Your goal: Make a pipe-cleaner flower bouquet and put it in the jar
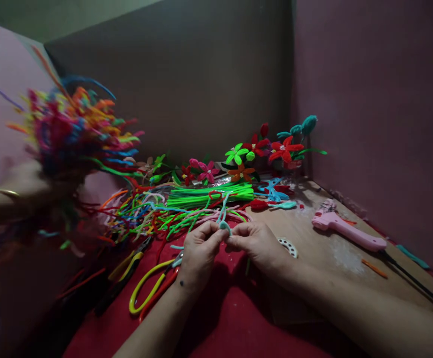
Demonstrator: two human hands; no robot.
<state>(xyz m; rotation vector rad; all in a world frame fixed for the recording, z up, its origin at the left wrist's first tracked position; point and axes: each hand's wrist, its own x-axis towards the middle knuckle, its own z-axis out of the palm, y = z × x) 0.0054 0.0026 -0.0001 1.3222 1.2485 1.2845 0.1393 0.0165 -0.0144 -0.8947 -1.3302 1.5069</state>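
My left hand and my right hand meet at the middle of the view, thumbs and forefingers closed in a pinch. Between their fingertips is a pale teal pipe cleaner, bent into a small rounded shape with thin ends rising away from me. Beside my left wrist lies a cutting tool with one yellow and one red handle. A white ring with holes sits just past my right hand, partly covered by it. Behind both hands are loose green pipe cleaners.
At left, another person's hand holds a large, motion-blurred bunch of colourful pipe cleaners. A pink glue gun with a black cord lies on the brown board. Pipe-cleaner flowers stand at the back, behind a bright green bundle.
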